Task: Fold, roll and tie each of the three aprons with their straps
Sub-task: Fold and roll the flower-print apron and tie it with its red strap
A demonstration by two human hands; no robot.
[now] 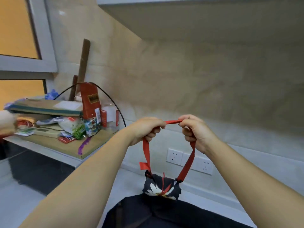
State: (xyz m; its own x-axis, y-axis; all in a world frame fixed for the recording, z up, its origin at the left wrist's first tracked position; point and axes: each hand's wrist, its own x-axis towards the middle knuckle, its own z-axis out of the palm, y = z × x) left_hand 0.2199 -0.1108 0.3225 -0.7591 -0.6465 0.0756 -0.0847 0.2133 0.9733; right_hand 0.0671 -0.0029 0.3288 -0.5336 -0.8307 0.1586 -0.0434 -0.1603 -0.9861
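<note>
Above table point(130, 183), your left hand point(146, 129) and right hand point(195, 130) each grip red strap loop point(172, 122), rolled apron point(162, 186) dangling beneath — pull evenly, so knot cinches without loosening roll.

Heaped packets point(74, 127) and a black cable point(113, 102) block the left; right of the held strap point(188, 163) the counter point(210, 200) lies open.

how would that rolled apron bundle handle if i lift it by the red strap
Likely light: the left hand and right hand grip only the thin red strap. The rolled apron bundle looks soft, so it should squash and swing, not roll. Tied round, it probably stays bundled.
</note>
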